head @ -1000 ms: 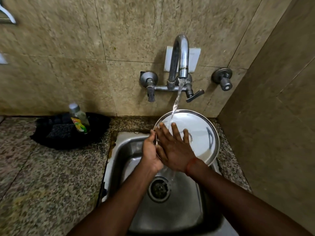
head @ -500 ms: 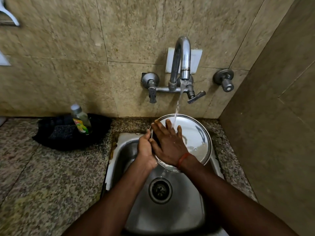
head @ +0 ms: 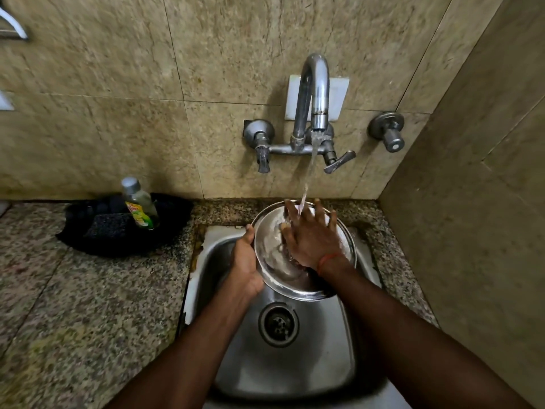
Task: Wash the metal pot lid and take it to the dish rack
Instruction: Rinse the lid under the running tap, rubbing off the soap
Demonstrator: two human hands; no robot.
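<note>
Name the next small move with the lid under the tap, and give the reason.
Probably sweep the right hand toward the lid's lower left: water lands on the fingers near the far rim, while the left hand grips the left edge.

The round metal pot lid [head: 275,255] (shiny, wet) is tilted above the sink, under running tap water.

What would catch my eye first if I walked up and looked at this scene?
Probably the round metal pot lid held tilted over the steel sink, the left hand gripping its left rim while the right hand lies flat on its face. Next, the thin stream of water falling from the curved wall tap onto the right hand's fingers. To the left, a dish soap bottle stands in a black tray on the speckled counter.
</note>
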